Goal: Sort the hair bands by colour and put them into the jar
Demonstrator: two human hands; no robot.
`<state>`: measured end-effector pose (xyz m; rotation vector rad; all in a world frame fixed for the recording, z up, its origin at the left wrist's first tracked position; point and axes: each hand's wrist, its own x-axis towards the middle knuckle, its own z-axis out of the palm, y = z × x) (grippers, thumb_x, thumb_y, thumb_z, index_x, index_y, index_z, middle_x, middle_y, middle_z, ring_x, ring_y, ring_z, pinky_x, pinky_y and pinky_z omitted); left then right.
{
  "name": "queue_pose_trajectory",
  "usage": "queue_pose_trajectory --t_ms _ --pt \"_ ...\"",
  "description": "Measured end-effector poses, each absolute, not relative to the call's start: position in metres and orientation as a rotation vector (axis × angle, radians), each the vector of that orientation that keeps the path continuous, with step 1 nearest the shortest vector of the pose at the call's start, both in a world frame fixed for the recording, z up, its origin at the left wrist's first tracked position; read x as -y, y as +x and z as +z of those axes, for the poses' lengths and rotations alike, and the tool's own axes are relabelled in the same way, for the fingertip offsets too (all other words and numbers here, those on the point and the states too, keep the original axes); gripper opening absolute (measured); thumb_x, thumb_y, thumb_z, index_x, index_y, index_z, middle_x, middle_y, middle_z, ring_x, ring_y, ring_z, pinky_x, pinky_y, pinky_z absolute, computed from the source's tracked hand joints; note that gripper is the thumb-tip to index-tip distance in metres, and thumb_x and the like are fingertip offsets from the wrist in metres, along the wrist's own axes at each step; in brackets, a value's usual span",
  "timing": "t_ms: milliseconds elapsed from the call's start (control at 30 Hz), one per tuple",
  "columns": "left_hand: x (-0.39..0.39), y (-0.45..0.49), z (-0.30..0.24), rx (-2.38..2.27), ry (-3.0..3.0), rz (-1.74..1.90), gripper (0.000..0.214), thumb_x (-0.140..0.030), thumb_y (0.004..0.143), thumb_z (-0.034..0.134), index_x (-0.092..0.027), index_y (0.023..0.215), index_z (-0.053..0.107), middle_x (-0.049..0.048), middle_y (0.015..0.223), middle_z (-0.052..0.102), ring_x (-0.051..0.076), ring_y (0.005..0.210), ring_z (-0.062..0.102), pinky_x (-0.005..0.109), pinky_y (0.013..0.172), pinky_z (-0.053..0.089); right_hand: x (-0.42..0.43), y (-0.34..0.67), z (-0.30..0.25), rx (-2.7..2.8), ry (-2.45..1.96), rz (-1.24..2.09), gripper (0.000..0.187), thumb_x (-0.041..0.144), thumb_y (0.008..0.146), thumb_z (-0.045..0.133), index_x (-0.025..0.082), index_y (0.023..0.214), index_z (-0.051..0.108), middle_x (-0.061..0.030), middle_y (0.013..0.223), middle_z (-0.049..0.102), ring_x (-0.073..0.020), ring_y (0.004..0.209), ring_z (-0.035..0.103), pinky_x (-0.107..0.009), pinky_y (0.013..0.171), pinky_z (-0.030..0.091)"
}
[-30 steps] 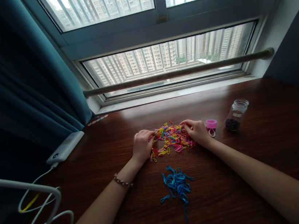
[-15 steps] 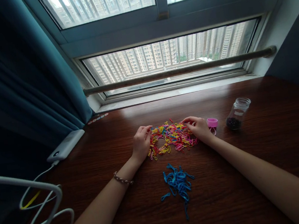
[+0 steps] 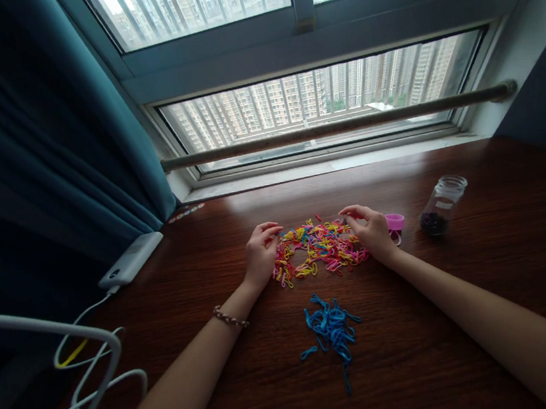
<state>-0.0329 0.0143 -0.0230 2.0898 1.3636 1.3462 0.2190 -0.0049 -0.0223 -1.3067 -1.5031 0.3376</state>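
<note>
A heap of small mixed-colour rubber bands (image 3: pixel 320 249) in red, yellow, pink and a few blue lies on the dark wooden table (image 3: pixel 465 286). My left hand (image 3: pixel 261 257) rests at the heap's left edge with thumb and forefinger pinched together over the bands. At the heap's right edge my right hand (image 3: pixel 371 230) is also pinched, fingertips at the top of the bands. What each pinch holds is too small to make out. Nearer to me lies a separate small pile of blue bands (image 3: pixel 333 328).
A pink lid (image 3: pixel 395 222) sits just right of my right hand, and a small glass jar (image 3: pixel 441 204) with dark contents stands beyond it. A white power bank (image 3: pixel 130 259) with white cables (image 3: pixel 80 364) lies at the left. A teal curtain hangs left; the window sill runs behind.
Both hands have lifted slightly from pressing into the heap to pinching at its upper edges. The view has shifted a little to the left and down.
</note>
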Motion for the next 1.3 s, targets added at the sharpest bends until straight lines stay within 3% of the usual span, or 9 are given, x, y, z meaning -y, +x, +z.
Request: queue_pose_trajectory --t_ms 333,633,767,1133,1300 --pt "-0.0119 -0.0327 -0.0204 -1.384 2.114 1.328 0.016 -0.025 0.079 0.051 -0.017 0.080 0.064 0.0049 0.089 0.061 0.015 0.084 0.057 0.027 0.072 0.049 0.0013 0.2154 -0.0283 1.366 -1.125 0.700 0.019 0.033 0.080 0.049 0.017 0.086 0.056 -0.0068 0.080 0.068 -0.0183 0.073 0.065 -0.030 0.065 0.052" --pt "-0.0116 -0.0326 -0.0212 -1.390 2.108 1.289 0.017 -0.026 0.080 0.050 -0.016 0.082 0.063 0.0038 0.083 0.063 0.015 0.078 0.058 0.026 0.071 0.048 0.0011 0.2180 -0.0271 1.444 -1.243 0.539 0.022 0.033 0.078 0.050 0.016 0.086 0.061 -0.0054 0.072 0.066 -0.0169 0.066 0.063 -0.026 0.059 0.048" --pt "-0.0130 -0.0325 -0.0224 -1.376 2.122 1.303 0.016 -0.026 0.080 0.051 -0.016 0.081 0.063 0.0035 0.082 0.063 0.014 0.077 0.058 0.026 0.070 0.047 0.0016 0.2168 -0.0264 1.418 -1.211 0.629 0.026 0.038 0.078 0.051 0.015 0.087 0.059 -0.0042 0.064 0.065 -0.0166 0.058 0.063 -0.024 0.051 0.047" --pt "-0.0151 -0.0335 -0.0256 -1.380 2.147 1.329 0.013 -0.025 0.079 0.053 -0.017 0.080 0.063 0.0026 0.081 0.063 0.014 0.076 0.059 0.025 0.068 0.047 0.0005 0.2174 -0.0306 1.433 -1.154 0.684 0.027 0.041 0.074 0.058 0.017 0.082 0.067 -0.0068 0.079 0.068 -0.0177 0.062 0.065 -0.024 0.051 0.049" --pt "-0.0149 -0.0334 -0.0249 -1.372 2.161 1.330 0.012 -0.024 0.079 0.053 -0.017 0.079 0.063 0.0026 0.081 0.063 0.014 0.077 0.059 0.025 0.069 0.047 0.0000 0.2172 -0.0307 1.410 -1.183 0.709 0.027 0.040 0.074 0.058 0.016 0.084 0.067 -0.0059 0.071 0.068 -0.0177 0.060 0.064 -0.024 0.049 0.048"
